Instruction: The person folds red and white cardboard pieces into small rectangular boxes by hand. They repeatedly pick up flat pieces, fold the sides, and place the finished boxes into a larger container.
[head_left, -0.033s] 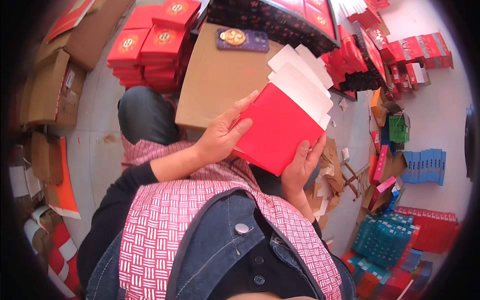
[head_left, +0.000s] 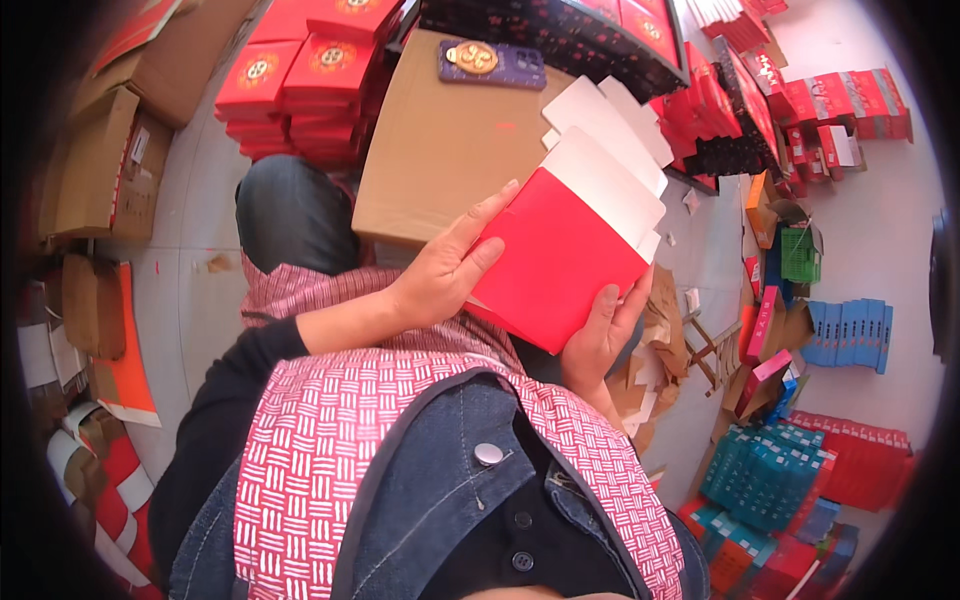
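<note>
I hold a red cardboard box between both hands above my lap. Its white end flaps stand out from the far end, unfolded. My left hand grips the box's left edge, thumb on the red face and fingers along the side. On the lower right corner, my right hand has its thumb on the face and its fingers at the edge. The box's underside is hidden.
In front of me is a brown cardboard surface with a dark phone on it. Red boxes are stacked at the far left. Teal boxes, blue boxes and a green basket stand at the right.
The view has shifted slightly, so the cardboard surface and phone sit a little differently in the picture. My grip on the red box looks the same.
</note>
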